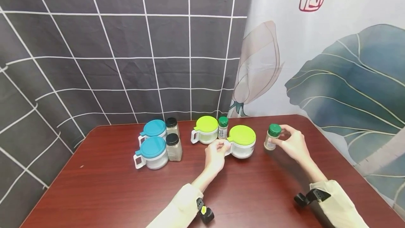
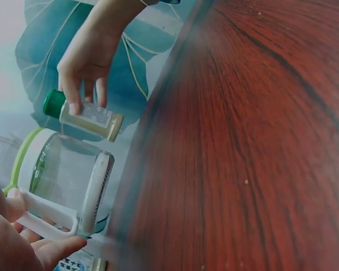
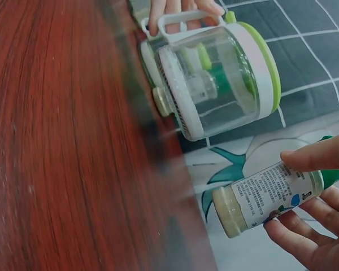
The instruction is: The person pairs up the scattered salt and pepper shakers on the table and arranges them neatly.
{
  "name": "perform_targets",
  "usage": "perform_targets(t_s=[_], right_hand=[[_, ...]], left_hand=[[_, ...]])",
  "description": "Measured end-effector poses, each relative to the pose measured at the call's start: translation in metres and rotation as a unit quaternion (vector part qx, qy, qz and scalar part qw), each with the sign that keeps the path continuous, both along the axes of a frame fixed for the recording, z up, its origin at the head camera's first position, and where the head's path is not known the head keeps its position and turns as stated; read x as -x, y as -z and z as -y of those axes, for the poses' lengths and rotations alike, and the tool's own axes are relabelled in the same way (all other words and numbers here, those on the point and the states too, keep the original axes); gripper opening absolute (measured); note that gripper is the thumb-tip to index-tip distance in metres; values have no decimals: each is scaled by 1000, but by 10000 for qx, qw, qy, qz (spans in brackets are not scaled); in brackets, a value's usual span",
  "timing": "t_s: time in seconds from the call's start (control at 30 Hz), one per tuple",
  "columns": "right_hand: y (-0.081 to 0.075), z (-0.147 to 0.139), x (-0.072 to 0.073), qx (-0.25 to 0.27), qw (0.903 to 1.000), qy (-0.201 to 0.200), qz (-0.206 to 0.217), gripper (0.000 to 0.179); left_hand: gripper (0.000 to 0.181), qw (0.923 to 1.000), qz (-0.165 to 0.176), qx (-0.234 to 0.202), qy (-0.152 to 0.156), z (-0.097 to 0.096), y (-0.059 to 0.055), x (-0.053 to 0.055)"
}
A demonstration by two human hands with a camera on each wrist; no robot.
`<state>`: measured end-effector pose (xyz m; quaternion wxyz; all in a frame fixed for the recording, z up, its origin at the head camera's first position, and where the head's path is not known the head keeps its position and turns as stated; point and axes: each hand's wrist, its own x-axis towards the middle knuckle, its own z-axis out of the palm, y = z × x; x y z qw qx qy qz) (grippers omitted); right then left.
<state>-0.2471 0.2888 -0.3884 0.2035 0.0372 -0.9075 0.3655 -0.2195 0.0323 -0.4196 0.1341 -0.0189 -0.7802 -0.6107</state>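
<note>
My left hand (image 1: 216, 156) grips the white handle of a clear seasoning jar with a lime-green lid (image 1: 242, 135). In the right wrist view this jar (image 3: 214, 84) looks see-through and bare inside. My right hand (image 1: 294, 144) holds a small spice bottle with a green cap (image 1: 274, 130) between thumb and fingers; its printed label (image 3: 274, 192) and pale powder show in the right wrist view. Behind the left hand stand another lime-lidded jar (image 1: 206, 126) and a second green-capped bottle (image 1: 223, 128), side by side.
Two blue-lidded jars (image 1: 153, 147) with white handles stand to the left, beside two black-capped shakers (image 1: 173, 147) of pale contents. Everything is on a reddish-brown table (image 1: 104, 178). A dark gridded cloth (image 1: 164, 38) and a leaf-printed cloth (image 1: 354, 69) hang behind it.
</note>
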Motion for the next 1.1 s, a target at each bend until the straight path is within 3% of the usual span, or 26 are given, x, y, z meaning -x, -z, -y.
perform_targets(t_s=[0.27, 0.83, 1.1], right_hand=[[1, 12, -1, 18, 9998, -187, -25, 43], [14, 34, -1, -86, 9990, -447, 43, 40], [14, 43, 3, -107, 9979, -633, 73, 38]], left_hand=[[10, 9999, 18, -148, 56, 9, -1, -4], [13, 9994, 149, -194, 233, 32, -5, -24], [9, 9995, 79, -226, 190, 48, -1, -25]])
